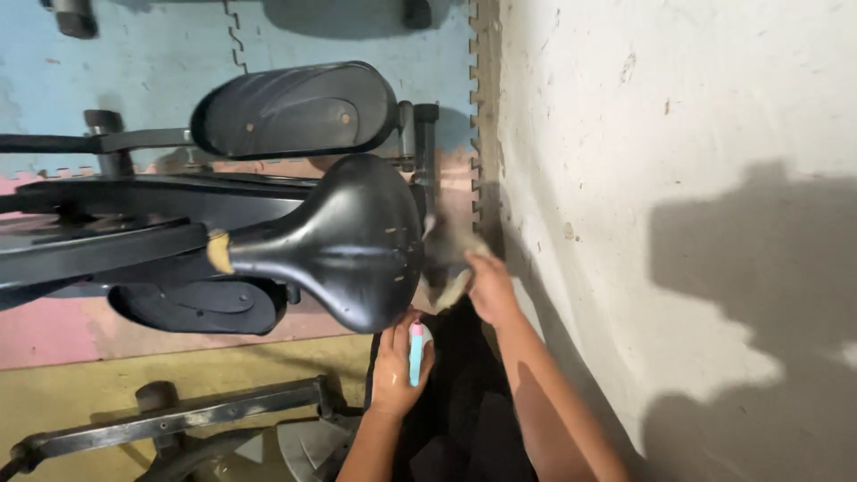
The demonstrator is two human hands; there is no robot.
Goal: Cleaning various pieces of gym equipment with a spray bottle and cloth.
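The saddle (348,236) sits at centre; the right hand (489,284) presses a blurred cloth (451,259) to its rear edge, the left hand (397,361) grips a small bottle (416,353) ready below.

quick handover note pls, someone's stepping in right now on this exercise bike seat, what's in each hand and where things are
Left hand: closed around a small pink and blue bottle, held just below the rear of the black bike seat.
Right hand: grips a crumpled cloth, pressed against the back edge of the seat, next to the white wall.
Seat: looks shiny; the nose tip is worn through, showing tan padding. The cloth is blurred, so how much of the seat has been wiped cannot be told.
Below: black foot pedals over coloured foam floor mats.
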